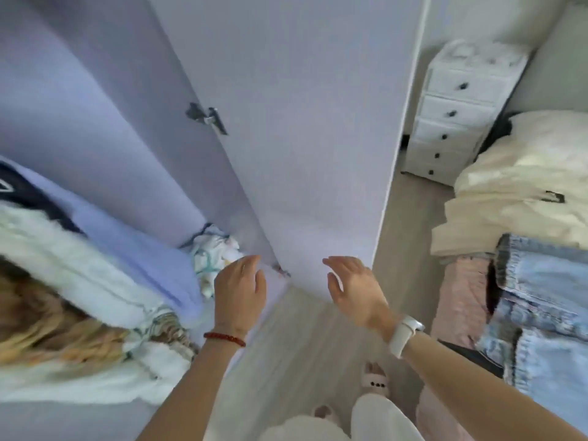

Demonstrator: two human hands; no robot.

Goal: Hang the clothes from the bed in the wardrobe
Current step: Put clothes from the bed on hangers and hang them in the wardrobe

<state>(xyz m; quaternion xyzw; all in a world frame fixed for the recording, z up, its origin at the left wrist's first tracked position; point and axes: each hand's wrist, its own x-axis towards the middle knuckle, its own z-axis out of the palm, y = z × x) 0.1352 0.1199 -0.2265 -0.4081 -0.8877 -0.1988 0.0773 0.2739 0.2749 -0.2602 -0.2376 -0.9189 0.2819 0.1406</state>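
1. The denim jacket (541, 297) is pale blue, faded, with stitched seams, lying on the bed (458, 300) at the right edge.
2. It sits well right of the right hand (356, 291); the open wardrobe door (302, 154) stands between both hands and beyond them.
3. The right hand and left hand (238, 291) hover with fingers relaxed and spread, holding nothing, near the door's lower edge.
4. Hung clothes (79, 281) fill the wardrobe at left.

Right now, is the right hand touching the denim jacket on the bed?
Apart. The head view shows the right hand open in front of the wardrobe door, with bare floor between it and the denim jacket.
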